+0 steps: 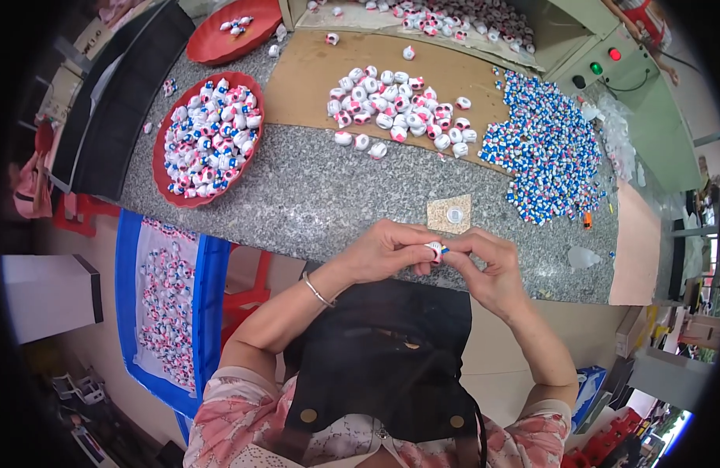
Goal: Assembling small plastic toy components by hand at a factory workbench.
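Note:
Over the front edge of the counter, my left hand [382, 251] pinches a small white-and-pink figurine part [435, 247] between thumb and fingers. My right hand [491, 269] meets it from the other side, thumb and forefinger closed on a tiny blue piece [445, 250] that touches the part. Just beyond both hands lies a tan square pad [438, 220] with a small round whitish disc [455, 214] on it. Farther back, many white-and-pink parts [391, 101] are heaped partly on a brown board [297, 86]. To their right spreads a pile of small blue pieces [551, 148].
A red bowl [190, 201] of joined white, pink and blue figurines stands left, with a red dish [208, 51] behind. Below it is a blue crate [127, 312] of similar pieces. A green metal housing [648, 109] with buttons rises at the back right. An orange object [587, 219] lies near the blue pile.

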Demonstrator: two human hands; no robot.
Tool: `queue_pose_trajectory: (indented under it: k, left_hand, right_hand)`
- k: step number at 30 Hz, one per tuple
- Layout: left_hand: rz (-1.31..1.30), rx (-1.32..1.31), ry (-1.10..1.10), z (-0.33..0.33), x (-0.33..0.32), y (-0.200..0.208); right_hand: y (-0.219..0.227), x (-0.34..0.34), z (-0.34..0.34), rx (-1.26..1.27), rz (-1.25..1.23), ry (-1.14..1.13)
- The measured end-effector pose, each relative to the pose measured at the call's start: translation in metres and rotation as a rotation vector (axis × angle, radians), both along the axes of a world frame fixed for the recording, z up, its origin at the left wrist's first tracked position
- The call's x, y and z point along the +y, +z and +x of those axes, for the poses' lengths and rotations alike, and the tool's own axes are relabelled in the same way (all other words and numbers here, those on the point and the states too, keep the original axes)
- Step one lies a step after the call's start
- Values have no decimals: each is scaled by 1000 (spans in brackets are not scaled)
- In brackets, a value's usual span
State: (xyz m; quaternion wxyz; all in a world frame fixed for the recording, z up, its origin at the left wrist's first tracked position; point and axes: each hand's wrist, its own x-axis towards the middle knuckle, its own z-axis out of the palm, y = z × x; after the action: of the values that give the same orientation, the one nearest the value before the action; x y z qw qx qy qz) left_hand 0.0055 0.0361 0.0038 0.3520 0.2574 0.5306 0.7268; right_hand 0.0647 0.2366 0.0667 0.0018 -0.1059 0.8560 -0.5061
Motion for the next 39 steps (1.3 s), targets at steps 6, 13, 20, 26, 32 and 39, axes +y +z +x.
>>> queue_pose_trajectory:
  k: [6, 13, 20, 26, 32, 39]
  left_hand:
    - [-86, -95, 14, 11, -5, -10]
    - [-188, -163, 170, -13, -47, 2]
    - [26, -464, 483, -42, -82, 20]
    - [-110, -82, 753, -43, -125, 38]
    - [-1165, 1393, 1276, -75, -181, 62]
    - [-865, 1094, 756, -88, -78, 18]
  right_hand:
    - [-10, -9, 5, -29, 74, -26]
    - [-27, 14, -25, -2, 125, -79]
    - [-48, 107, -49, 236, 776, -220]
    - [-49, 99, -47, 292, 893, -121]
    - [-48, 82, -28, 362, 735, -180]
    - [-47, 73, -3, -214, -28, -470]
